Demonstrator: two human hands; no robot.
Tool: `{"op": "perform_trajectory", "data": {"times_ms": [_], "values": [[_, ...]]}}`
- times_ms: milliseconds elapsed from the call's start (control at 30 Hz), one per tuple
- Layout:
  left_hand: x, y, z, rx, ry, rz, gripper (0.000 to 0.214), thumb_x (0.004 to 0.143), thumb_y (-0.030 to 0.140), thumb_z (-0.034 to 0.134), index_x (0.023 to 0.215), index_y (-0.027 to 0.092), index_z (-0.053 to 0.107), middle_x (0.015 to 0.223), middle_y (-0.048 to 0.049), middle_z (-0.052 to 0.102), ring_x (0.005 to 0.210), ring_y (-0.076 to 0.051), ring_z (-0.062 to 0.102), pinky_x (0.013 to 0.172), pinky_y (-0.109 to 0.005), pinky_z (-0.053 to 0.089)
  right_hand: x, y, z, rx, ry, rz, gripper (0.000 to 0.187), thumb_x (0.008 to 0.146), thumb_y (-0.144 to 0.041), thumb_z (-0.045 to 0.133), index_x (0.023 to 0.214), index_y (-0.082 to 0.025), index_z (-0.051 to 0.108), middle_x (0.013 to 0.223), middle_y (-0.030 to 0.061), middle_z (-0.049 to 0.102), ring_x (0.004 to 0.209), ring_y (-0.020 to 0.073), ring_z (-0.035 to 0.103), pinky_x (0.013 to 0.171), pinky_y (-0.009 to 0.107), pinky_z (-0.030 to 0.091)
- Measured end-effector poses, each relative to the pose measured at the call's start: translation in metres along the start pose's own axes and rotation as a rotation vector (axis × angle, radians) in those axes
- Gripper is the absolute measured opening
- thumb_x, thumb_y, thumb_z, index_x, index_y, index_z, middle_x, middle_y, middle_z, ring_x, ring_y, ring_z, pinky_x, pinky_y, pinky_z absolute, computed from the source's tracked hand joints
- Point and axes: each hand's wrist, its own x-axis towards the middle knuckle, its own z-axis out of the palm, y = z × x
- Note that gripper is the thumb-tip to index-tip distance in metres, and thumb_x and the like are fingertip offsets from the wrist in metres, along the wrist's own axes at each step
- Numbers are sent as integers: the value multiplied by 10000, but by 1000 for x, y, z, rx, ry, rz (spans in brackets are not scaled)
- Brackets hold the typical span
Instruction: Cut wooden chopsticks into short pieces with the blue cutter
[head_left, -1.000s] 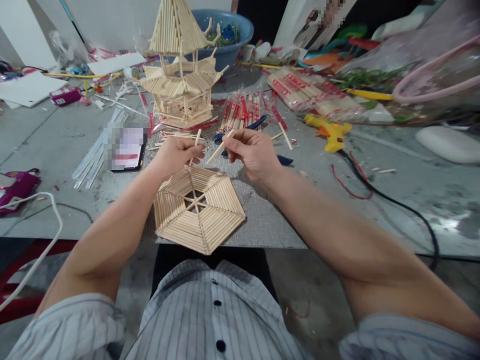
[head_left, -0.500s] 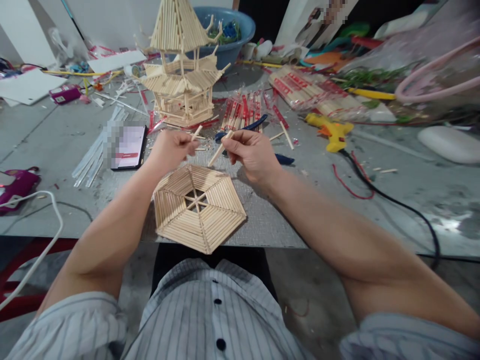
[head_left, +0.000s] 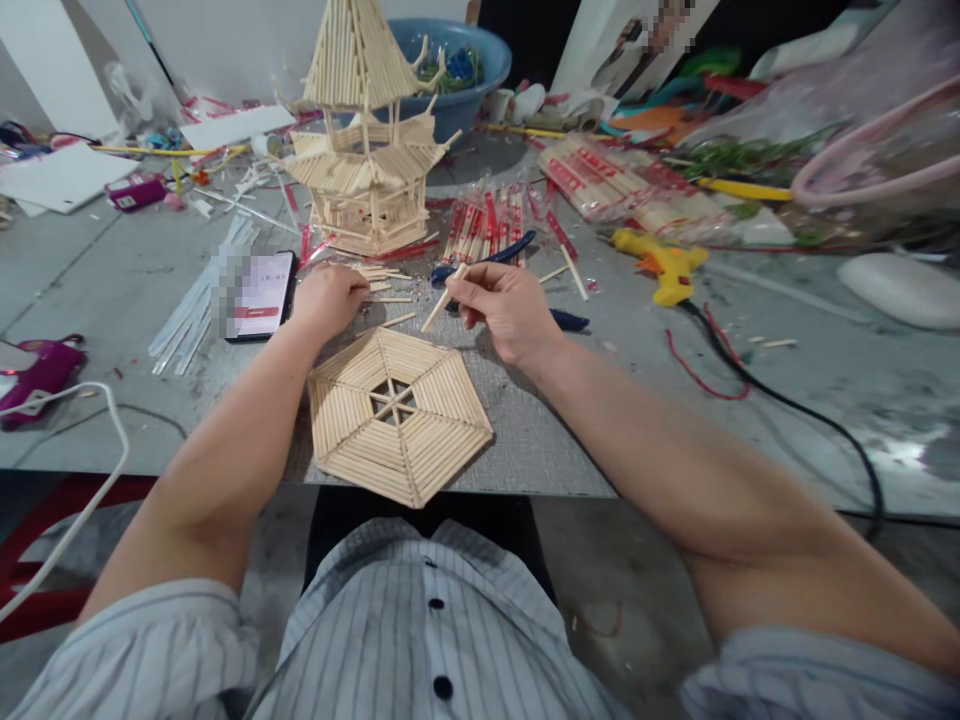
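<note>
A hexagonal roof panel of glued wooden sticks lies at the table's near edge, just in front of both hands. My right hand pinches a short wooden stick, slanted up to the right above the panel's far edge. My left hand rests low on the table with its fingers curled, beside a small heap of loose cut sticks. Whatever those fingers hold is hidden. One loose stick lies between the hands. A tall stick pagoda model stands behind them.
A phone lies left of my left hand, with clear glue sticks beside it. Blue-handled pliers, packs of sticks, a yellow glue gun with black cable, a blue basin and a purple glue gun surround the work.
My left hand has dropped from in front of me down to the table by the loose sticks. The right hand has kept its stick nearly still.
</note>
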Motion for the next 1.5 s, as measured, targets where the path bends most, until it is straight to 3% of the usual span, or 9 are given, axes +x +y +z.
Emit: {"op": "perform_trajectory", "data": {"times_ms": [233,367,500,700,900,1033,1167,1300,1500], "values": [[-3,5,-1,68,-39,-12,243,860,265,548,964,186,753,1107,-133,686,1145,-297,543,918,-393,450,1,1,-1,-46,-8,18,171,739,-253,744,677,-185,600,493,-69,492,396,42,397,394,193,334],[-1,-3,-2,49,37,-80,269,874,234,491,966,200,742,1089,-126,682,1094,-279,551,907,-392,443,1,1,-2,-41,-6,15,188,727,-282,754,675,-185,602,496,-66,496,401,45,401,395,196,337],[0,-10,-1,-14,44,-62,167,824,260,586,888,221,736,1052,-120,681,1085,-284,537,909,-394,427,1,2,-2,-41,-23,14,215,729,-311,765,674,-189,597,495,-67,483,399,46,396,394,200,337],[2,-4,8,-33,-5,-2,77,777,225,630,732,201,687,948,-125,680,1071,-292,529,887,-399,423,1,2,-1,-42,-21,14,201,749,-268,755,669,-184,591,493,-70,478,401,39,389,395,191,328],[3,-1,4,-104,36,-23,98,791,214,576,718,189,637,864,-126,678,976,-274,566,849,-395,420,1,0,-1,-5,8,0,170,732,-249,756,676,-184,610,482,-75,491,393,39,399,386,187,329],[-3,11,-4,-455,78,-67,80,799,182,545,794,165,623,762,-55,647,732,-156,559,723,-303,437,2,1,-1,40,37,10,197,716,-288,771,687,-186,605,477,-79,502,393,40,420,387,183,341],[-18,36,-11,-811,43,-19,181,805,197,561,961,159,643,767,-23,642,683,-107,552,671,-246,442,2,2,2,99,36,88,262,672,-343,801,681,-188,589,507,-74,529,415,44,471,398,177,378],[-29,58,-15,-815,-78,112,172,787,220,571,894,150,687,787,-20,655,712,-113,558,672,-250,433,0,-1,5,174,8,144,282,629,-349,822,704,-184,605,542,-63,575,439,54,517,427,182,433],[-33,63,-18,-728,-175,160,138,771,228,573,679,155,645,580,38,501,579,-86,445,574,-231,352,-2,-4,5,147,-20,145,287,663,-356,814,710,-186,587,555,-58,588,462,61,546,456,186,461]]}}
